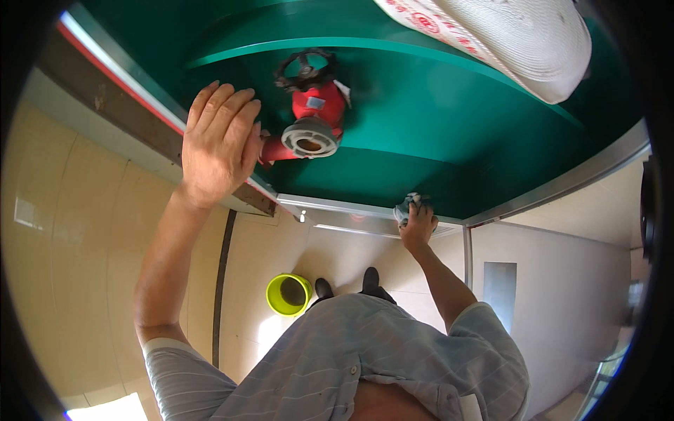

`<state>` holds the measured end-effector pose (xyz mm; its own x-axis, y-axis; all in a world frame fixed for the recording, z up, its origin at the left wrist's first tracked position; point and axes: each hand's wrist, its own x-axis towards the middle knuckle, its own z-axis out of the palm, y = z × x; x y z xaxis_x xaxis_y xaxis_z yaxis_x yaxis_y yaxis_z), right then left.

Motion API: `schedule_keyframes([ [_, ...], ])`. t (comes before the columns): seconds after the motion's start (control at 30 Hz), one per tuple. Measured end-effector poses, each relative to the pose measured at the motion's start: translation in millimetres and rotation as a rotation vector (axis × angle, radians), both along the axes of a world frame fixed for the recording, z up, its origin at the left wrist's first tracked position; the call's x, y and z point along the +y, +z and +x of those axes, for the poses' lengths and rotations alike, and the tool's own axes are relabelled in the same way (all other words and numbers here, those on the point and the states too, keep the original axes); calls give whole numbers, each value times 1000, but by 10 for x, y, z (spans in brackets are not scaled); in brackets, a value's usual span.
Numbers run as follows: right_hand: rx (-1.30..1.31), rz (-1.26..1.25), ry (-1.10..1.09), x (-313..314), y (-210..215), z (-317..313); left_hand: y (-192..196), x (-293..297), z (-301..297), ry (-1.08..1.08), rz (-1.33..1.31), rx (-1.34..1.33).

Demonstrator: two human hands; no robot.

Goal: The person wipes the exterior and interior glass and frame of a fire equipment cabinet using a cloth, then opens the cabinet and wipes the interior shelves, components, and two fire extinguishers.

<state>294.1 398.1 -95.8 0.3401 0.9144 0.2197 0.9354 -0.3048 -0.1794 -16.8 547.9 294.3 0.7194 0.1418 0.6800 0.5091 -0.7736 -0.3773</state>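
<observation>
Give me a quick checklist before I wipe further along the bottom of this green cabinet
1. Cloth gripped in right hand: ok.
2. Cloth on the metal frame at the cabinet's lower edge: ok.
3. Left hand braced on the cabinet's side frame: ok.
4. Red valve apart from the cloth: ok.
5. Rolled white hose secure above: cannot tell.
6. Yellow-green bucket on the floor beside the shoes: ok.

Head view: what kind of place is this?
Likely a tiled corridor at a wall fire-hose cabinet: green inside, with a red valve and a coiled white hose. The left hand rests on the frame; the right hand presses a cloth there.
</observation>
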Motion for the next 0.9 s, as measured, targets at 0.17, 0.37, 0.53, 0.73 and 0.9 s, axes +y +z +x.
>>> schedule_keyframes([
  [0.17, 17, 79, 205, 325, -111, -521, -32, 294, -387, 125, 26, 77],
  [0.37, 126, 94, 360, 787, -12, -1441, -303, 701, -638, 180, 92, 195],
  [0.53, 404, -47, 357, 1183, 133, -2006, -429, 878, -750, 170, 270, 165],
  [0.73, 1104, 105, 367, 1752, 333, -2456, -505, 983, -685, 79, 292, 120],
  [0.9, 938, 473, 396, 1881, 1149, -2826, -554, 981, -794, 65, 310, 109],
])
